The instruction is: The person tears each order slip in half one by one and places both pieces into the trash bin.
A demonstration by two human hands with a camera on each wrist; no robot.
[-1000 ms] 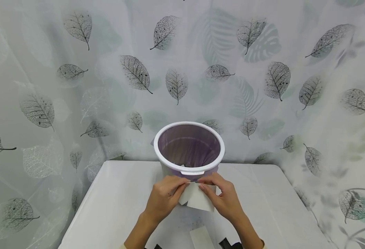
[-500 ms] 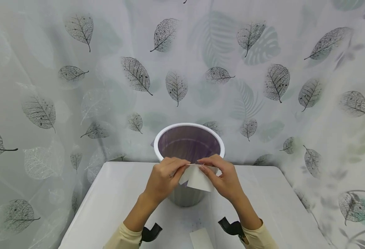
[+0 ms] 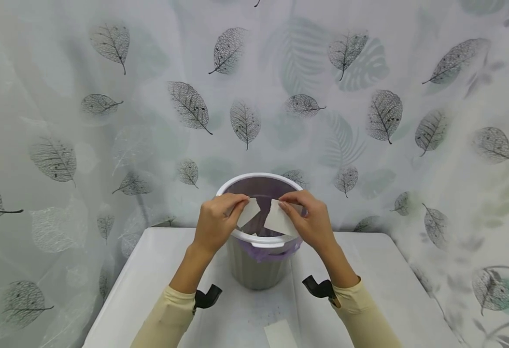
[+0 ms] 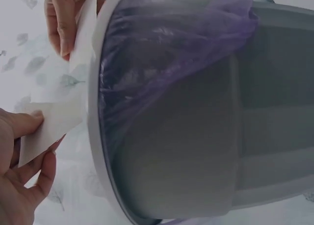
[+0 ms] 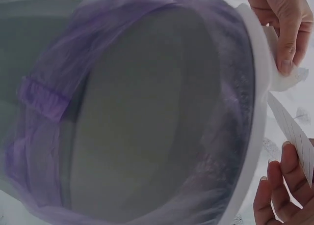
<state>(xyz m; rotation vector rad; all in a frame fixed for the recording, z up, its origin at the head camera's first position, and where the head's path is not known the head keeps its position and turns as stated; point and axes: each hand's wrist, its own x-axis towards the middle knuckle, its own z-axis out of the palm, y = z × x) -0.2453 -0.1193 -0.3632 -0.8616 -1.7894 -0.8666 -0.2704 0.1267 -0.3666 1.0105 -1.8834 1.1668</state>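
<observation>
Over the mouth of a grey trash bin (image 3: 259, 270), my left hand (image 3: 213, 224) pinches a torn piece of white paper (image 3: 248, 211) between thumb and fingers. Opposite it, my right hand (image 3: 311, 221) holds a second torn paper piece (image 3: 279, 220). A gap separates the two pieces. Faint ruled lines show on the right hand's paper (image 5: 294, 134) in the right wrist view. The bin has a white rim (image 3: 268, 244) and a purple plastic liner (image 4: 167, 53) folded over its outside. The hands and paper cover parts of the rim.
The bin stands on a white-covered table (image 3: 167, 261). Another strip of pale paper (image 3: 279, 333) lies at the table's near edge. Behind hangs a leaf-patterned curtain (image 3: 272, 140). Black wrist mounts (image 3: 208, 296) stick out by the sleeves.
Both hands have moved up and forward from in front of the bin to over its mouth. The paper they held close together is now two pieces drawn apart sideways.
</observation>
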